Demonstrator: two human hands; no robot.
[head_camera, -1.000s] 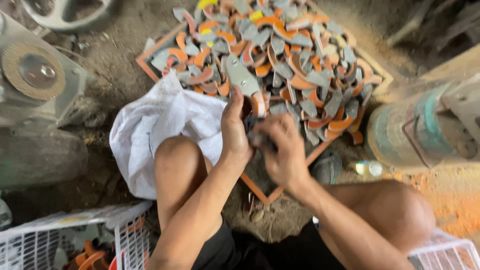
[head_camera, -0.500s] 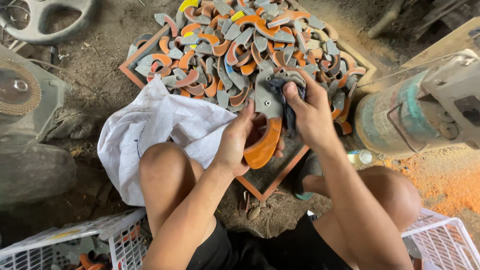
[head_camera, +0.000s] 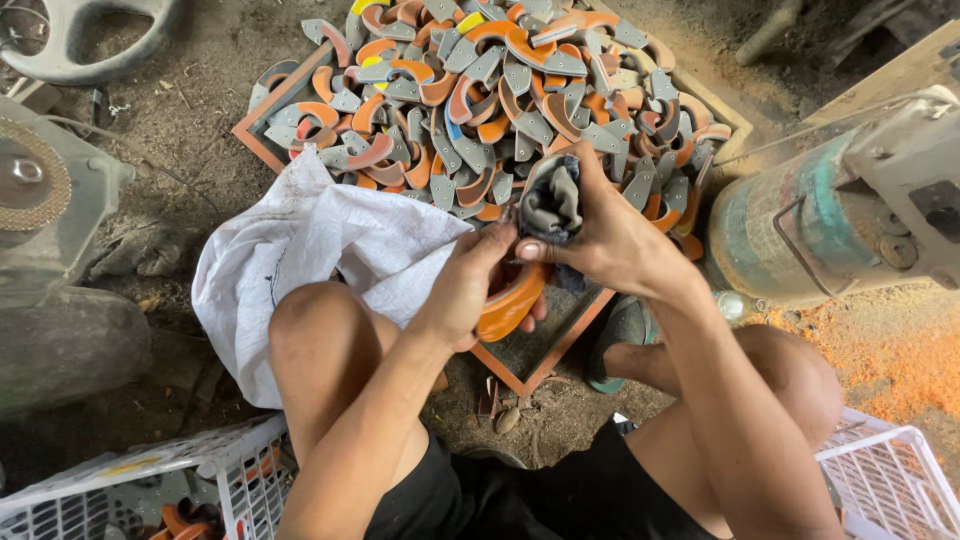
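Person crouched over a wooden tray (head_camera: 262, 108) heaped with grey and orange curved pieces, left hand (head_camera: 470, 290) closed around an orange curved handle (head_camera: 510, 300) just above the tray's near corner, right hand (head_camera: 600, 235) clutching a dark rag (head_camera: 550, 205) pressed against it, white sack (head_camera: 310, 250) beside the knee

Bare arms, bare knees, black shorts (head_camera: 520, 495)

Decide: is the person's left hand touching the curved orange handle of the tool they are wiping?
Touching. The head view shows the left hand wrapped round the curved orange handle, fingers closed on it with no gap.
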